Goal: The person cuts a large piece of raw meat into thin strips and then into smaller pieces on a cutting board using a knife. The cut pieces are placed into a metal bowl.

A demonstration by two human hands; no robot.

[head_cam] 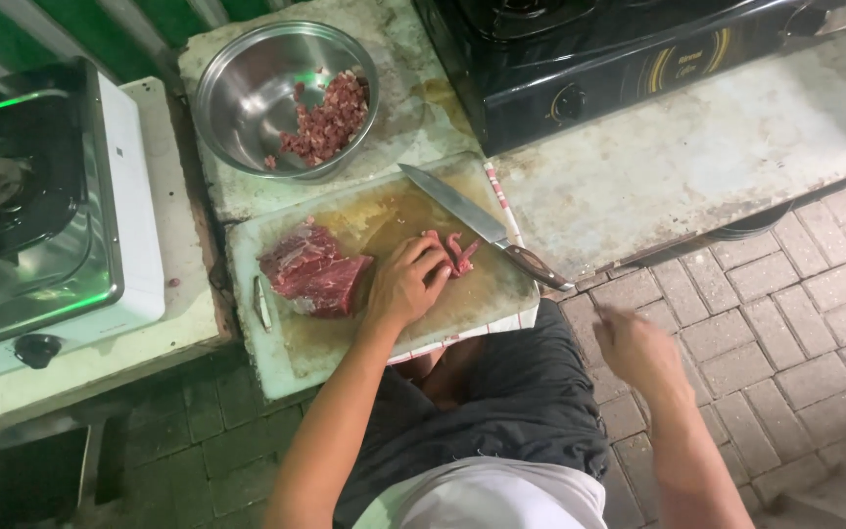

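The left hand (405, 284) rests half-curled on the cutting board (296, 362), fingertips pinning small meat strips (460, 253) beside a large raw cut (313, 271). The right hand (638, 348), blurred and empty over the brick floor (795, 294), hangs loosely open. The knife (482, 227) lies unheld across the board's edge.

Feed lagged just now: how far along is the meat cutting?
Done: diced meat sits in the steel bowl. In hand: the left hand rests on small meat strips; the knife lies on the cutting board, right hand empty. Left: the large meat chunk remains uncut.
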